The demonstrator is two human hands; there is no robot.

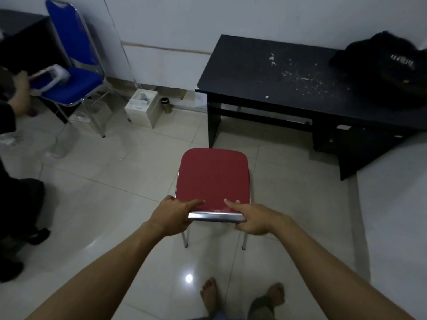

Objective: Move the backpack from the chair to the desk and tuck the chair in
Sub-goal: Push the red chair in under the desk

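A red chair point(213, 176) with a chrome frame stands on the tiled floor, a short way in front of the black desk point(284, 75), its seat bare. My left hand point(175, 215) grips the left end of the chair's chrome top rail. My right hand point(250, 219) grips the right end of the same rail. The black backpack point(388, 65) lies on the desk's far right part, partly cut off by the frame edge.
A blue chair point(74, 84) stands at the back left with a white-edged object on its seat. Another person's hand and dark clothing point(16, 98) are at the left edge. A white box point(142, 107) and a small dark can point(166, 104) sit by the wall. My bare feet point(242, 296) are below.
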